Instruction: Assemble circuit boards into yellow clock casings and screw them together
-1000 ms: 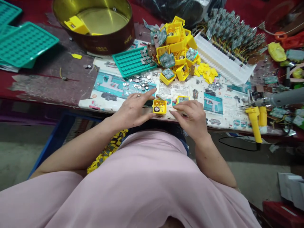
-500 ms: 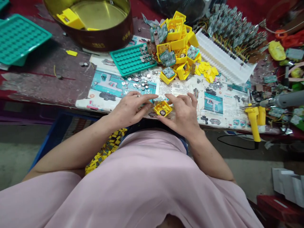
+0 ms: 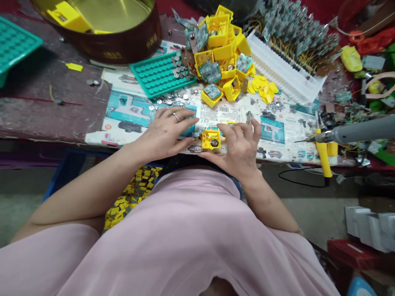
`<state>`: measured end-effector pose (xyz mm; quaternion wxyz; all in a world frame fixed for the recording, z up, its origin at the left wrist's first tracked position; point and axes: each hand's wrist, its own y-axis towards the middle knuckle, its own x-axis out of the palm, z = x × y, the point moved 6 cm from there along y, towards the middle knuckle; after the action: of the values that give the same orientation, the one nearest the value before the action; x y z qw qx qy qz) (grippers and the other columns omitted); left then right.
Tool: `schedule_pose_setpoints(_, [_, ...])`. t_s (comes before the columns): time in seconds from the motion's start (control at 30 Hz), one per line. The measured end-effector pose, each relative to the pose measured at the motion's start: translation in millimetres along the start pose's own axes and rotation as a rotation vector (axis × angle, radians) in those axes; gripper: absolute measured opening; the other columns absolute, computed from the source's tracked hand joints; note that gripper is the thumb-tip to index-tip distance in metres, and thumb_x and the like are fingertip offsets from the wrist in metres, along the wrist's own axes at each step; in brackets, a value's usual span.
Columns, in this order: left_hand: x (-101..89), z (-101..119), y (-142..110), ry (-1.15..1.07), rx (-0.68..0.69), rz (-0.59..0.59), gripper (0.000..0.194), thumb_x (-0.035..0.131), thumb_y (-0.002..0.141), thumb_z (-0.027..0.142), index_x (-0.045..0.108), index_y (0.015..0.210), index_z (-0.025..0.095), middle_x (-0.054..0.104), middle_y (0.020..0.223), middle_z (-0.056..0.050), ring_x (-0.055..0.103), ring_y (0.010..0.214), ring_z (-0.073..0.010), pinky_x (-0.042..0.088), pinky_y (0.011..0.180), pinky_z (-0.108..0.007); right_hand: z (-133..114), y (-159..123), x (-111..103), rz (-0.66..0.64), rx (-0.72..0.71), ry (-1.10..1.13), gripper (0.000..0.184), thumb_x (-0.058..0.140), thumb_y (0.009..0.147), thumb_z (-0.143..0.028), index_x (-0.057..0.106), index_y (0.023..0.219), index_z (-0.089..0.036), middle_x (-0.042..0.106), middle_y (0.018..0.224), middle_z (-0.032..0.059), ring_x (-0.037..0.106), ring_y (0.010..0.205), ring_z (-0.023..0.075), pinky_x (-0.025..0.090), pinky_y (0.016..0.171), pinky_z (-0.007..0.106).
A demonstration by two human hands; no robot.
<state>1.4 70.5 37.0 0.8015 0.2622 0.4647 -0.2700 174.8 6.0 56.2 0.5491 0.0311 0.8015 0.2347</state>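
In the head view a small open yellow plastic box (image 3: 211, 140) sits at the table's front edge, with a round silver part and thin wires inside. My right hand (image 3: 240, 144) curves round it, thumb along the near side and index finger at the far right corner. To its left my left hand (image 3: 168, 132), with a ring on one finger, has its fingers apart. A small greyish piece (image 3: 198, 133) lies between the left fingertips and the box; whether they touch it is unclear. Part of another yellow piece (image 3: 231, 123) shows behind the right fingers.
Beyond the hands are piled yellow boxes (image 3: 226, 45), a green tray (image 3: 154, 78) with silver discs, and yellow lids (image 3: 262, 87). A white foam rack (image 3: 284, 70) holds wired boards. A round tin (image 3: 123, 47) stands left; a yellow-handled tool (image 3: 323, 158) lies right.
The yellow box has turned from slanted to nearly square with the edge. My left fingers have drawn slightly away from it. The whole view has shifted a little.
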Motion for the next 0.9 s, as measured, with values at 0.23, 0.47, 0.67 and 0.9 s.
schedule_pose_setpoints(0.23, [-8.7, 10, 3, -0.059, 0.002, 0.072, 0.026, 0.054, 0.087, 0.037, 0.068, 0.102, 0.021, 0.071, 0.119, -0.009, 0.060, 0.121, -0.0299, 0.040, 0.107, -0.051, 9, 4, -1, -0.063, -0.066, 0.044, 0.056, 0.066, 0.086, -0.051, 0.051, 0.136, -0.029, 0.070, 0.112, 0.0063, 0.056, 0.117, 0.0296, 0.017, 0.122, 0.061])
schedule_pose_setpoints(0.47, [-10.7, 18, -3, -0.007, 0.076, 0.237, 0.021, 0.048, 0.093, 0.022, 0.068, 0.096, 0.023, 0.073, 0.105, -0.006, 0.067, 0.102, -0.0217, 0.047, 0.099, -0.047, 13, 12, -14, -0.067, -0.090, 0.161, 0.039, 0.064, 0.089, -0.048, 0.062, 0.122, -0.028, 0.071, 0.117, 0.0052, 0.059, 0.116, 0.0267, 0.035, 0.112, 0.051])
schedule_pose_setpoints(0.67, [-1.7, 19, -2, -0.075, 0.152, 0.279, 0.020, 0.047, 0.093, 0.023, 0.067, 0.092, 0.025, 0.070, 0.114, -0.004, 0.064, 0.113, -0.0203, 0.052, 0.094, -0.042, 9, 23, -7, -0.058, 0.069, 0.404, 0.029, 0.046, 0.098, -0.026, 0.062, 0.122, -0.023, 0.074, 0.110, 0.0058, 0.065, 0.104, 0.0193, 0.050, 0.095, 0.039])
schedule_pose_setpoints(0.9, [-7.3, 31, 7, -0.133, 0.223, 0.419, 0.023, 0.044, 0.092, 0.019, 0.066, 0.087, 0.021, 0.069, 0.119, -0.005, 0.065, 0.111, -0.0175, 0.055, 0.093, -0.037, 13, 31, 0, -0.144, 0.140, 0.681, 0.039, 0.064, 0.090, -0.034, 0.063, 0.127, -0.022, 0.074, 0.096, 0.0006, 0.066, 0.083, 0.0133, 0.055, 0.081, 0.030])
